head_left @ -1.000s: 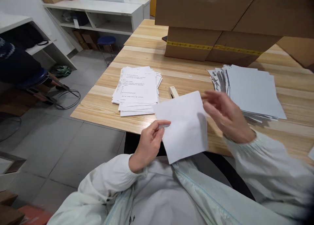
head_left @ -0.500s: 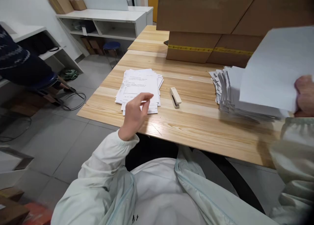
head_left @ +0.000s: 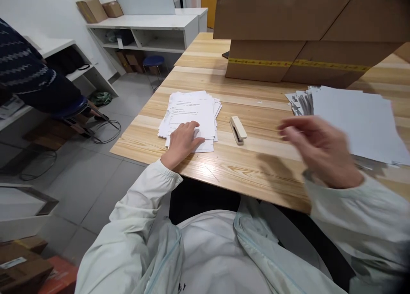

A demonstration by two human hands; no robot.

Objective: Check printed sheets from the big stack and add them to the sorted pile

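My left hand [head_left: 183,143] lies on the lower edge of a stack of printed paper sheets [head_left: 192,108], its fingers spread and touching the top page. A cream stapler [head_left: 238,129] rests on the table to the right of that stack. My right hand [head_left: 320,146] is raised over the table between the stapler and a second, thicker paper pile [head_left: 355,119]. It is slightly blurred, with loosely bent fingers and no paper in them. The top sheet of that second pile shows a blank face, and its left edge is ruffled.
Large cardboard boxes [head_left: 259,59] stand at the back of the wooden table [head_left: 205,78]. At the left a person in a patterned sweater [head_left: 24,67] sits on a stool. A white shelf unit [head_left: 160,24] and a blue stool [head_left: 153,61] are farther back; cartons [head_left: 24,264] lie lower left.
My right hand has let go of the paper at the right pile and moved left, empty. My left hand has lowered onto the printed stack and its fingers have spread.
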